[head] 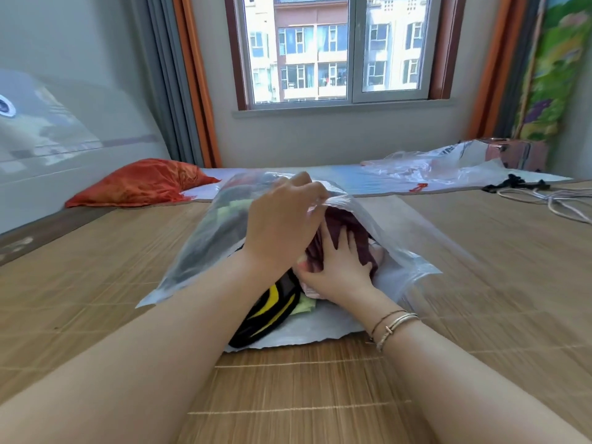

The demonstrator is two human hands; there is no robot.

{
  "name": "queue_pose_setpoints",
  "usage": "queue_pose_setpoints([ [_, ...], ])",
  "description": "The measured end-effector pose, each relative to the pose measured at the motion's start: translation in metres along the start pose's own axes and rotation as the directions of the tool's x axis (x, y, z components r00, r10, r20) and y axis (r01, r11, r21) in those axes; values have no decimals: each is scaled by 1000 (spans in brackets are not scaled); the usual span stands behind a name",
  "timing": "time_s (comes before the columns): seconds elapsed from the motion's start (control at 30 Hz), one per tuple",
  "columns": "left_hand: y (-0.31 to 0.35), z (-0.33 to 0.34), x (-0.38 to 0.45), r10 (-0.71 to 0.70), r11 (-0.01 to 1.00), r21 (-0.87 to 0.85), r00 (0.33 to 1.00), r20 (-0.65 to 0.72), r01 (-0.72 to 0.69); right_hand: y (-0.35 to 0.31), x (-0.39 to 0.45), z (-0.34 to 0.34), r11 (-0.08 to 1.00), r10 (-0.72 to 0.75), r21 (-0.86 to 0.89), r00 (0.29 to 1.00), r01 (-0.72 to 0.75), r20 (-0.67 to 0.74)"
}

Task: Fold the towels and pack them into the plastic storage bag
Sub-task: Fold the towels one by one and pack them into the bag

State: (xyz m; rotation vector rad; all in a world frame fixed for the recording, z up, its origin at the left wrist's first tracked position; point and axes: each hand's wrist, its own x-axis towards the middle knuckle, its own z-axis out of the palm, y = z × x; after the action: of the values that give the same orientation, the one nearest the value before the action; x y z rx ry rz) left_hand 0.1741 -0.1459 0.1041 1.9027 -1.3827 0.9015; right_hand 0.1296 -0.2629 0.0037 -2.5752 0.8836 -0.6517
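One left hand [282, 219] pinches the plastic bag [198, 251] flap up; one right hand [336, 267], fingers spread, presses the maroon towel [346, 225] inside; perhaps three other towels beneath

Towels [346, 232] in bag [397, 251] on mat [96, 299]

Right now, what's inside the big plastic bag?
The bag holds a dark red towel that the right hand presses in, a pink one beneath, and a black-and-yellow one at the mouth. Deeper in, only dark and green shapes show through the plastic.
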Motion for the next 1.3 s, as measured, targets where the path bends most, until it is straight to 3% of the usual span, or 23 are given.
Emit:
queue_pose_setpoints([
  [0.17,-8,8,4,-84,996,17,988,127,82,-2,-1,-6,999,-31,-31,999,32,27],
  [0.3,-15,4,11,-70,993,-91,995,78,77,-16,6,-17,995,-46,-94,998,43,-32],
  [0.43,-5,-2,23,-57,992,-110,996,74,65,-46,34,-27,982,111,-147,993,-116,-43],
  [0.5,-4,-3,24,-51,989,-128,991,125,67,-49,57,-11,995,97,7,995,-97,-17],
  [0.57,-10,-2,23,-26,988,-146,983,184,53,-45,67,-4,972,18,235,1000,-23,26],
  [0.67,-25,-1,19,-53,995,-71,964,260,74,-34,58,-8,976,-170,146,985,165,22],
  [0.77,-27,-4,4,-93,995,12,910,405,97,-17,36,-13,955,-252,129,960,267,-121],
  [0.8,-28,-6,-4,-96,995,23,877,470,96,-9,27,-15,959,-267,83,962,271,-61],
  [0.87,-32,-14,-21,-80,997,58,833,547,57,4,2,-21,991,-134,3,979,135,155],
  [0.93,-39,-28,-37,-59,995,95,873,485,15,13,-23,-31,983,-63,-164,990,83,127],
  [1.0,-48,-48,-54,-73,994,98,927,367,39,12,-53,-42,948,-106,-295,992,121,65],
  [1.1,-60,-80,-89,-180,983,80,945,272,164,-4,-90,-49,930,-192,-306,979,205,73],
  [1.17,-62,-99,-115,-263,965,42,936,233,261,-21,-115,-51,914,-307,-264,951,307,40],
  [1.3,-66,-135,-171,-457,881,-24,863,216,473,-71,-158,-38,928,-371,20,922,371,109],
])
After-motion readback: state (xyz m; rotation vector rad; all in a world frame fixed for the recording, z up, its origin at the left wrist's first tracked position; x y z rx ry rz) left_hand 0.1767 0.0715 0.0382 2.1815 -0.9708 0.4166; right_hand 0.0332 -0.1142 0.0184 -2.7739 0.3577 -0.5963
